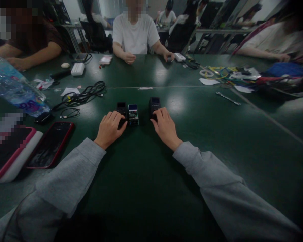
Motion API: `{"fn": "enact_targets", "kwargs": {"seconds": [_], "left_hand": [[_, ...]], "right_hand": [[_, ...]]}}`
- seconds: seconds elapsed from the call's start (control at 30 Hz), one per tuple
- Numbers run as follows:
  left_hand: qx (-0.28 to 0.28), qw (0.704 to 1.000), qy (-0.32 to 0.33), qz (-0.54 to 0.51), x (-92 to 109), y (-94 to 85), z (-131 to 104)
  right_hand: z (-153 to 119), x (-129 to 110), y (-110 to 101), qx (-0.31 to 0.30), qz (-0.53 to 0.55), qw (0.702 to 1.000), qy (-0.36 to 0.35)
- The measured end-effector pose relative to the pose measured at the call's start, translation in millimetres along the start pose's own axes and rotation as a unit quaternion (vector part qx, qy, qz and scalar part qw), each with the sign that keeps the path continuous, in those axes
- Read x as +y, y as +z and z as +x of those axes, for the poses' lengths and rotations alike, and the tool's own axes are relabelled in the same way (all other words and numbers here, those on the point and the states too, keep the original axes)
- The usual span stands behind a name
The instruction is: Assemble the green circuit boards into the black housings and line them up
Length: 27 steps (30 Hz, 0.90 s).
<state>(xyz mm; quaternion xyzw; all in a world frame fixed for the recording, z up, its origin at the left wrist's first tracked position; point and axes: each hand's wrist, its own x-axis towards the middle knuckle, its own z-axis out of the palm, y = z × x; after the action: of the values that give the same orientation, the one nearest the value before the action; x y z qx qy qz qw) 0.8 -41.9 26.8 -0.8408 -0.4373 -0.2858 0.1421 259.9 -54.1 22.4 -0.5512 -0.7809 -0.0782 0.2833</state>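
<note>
At the left of a dark green table (146,188), a clear plastic bottle (17,84) leans in past a phone with a red edge (52,144), and a black cable (86,94) lies bunched beyond. Next comes the left hand (111,127), its fingers and thumb closed about the near end of one black device (121,106) with a small screen. Just beside that device — on its right — stands a small circuit board (133,114) with a lit display. After a gap of bare table comes a second black device (155,102), the right hand's (165,126) fingers and thumb closed about its near end. Farther right lie a wrench (228,98) and — beyond it — a heap of coloured wires (229,72).
</note>
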Motion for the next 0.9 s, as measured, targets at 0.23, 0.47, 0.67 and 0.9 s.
{"fn": "enact_targets", "kwargs": {"seconds": [0.23,0.47,0.67,0.9], "left_hand": [[0.004,1.000,0.003,0.009,1.2,-1.0,0.8],[-0.004,1.000,0.002,0.005,1.0,-1.7,0.6],[0.001,1.000,0.002,0.002,1.6,-1.7,0.4],[-0.029,0.999,-0.014,0.008,2.9,-3.8,0.5]], "right_hand": [[-1.8,2.2,-2.3,0.027,-0.010,0.999,0.026],[-5.1,-15.5,-10.4,0.105,0.019,0.994,-0.016],[-5.7,-24.1,-6.5,0.063,0.018,0.995,-0.071],[-2.6,-20.0,-5.4,0.048,0.019,0.995,-0.089]]}}
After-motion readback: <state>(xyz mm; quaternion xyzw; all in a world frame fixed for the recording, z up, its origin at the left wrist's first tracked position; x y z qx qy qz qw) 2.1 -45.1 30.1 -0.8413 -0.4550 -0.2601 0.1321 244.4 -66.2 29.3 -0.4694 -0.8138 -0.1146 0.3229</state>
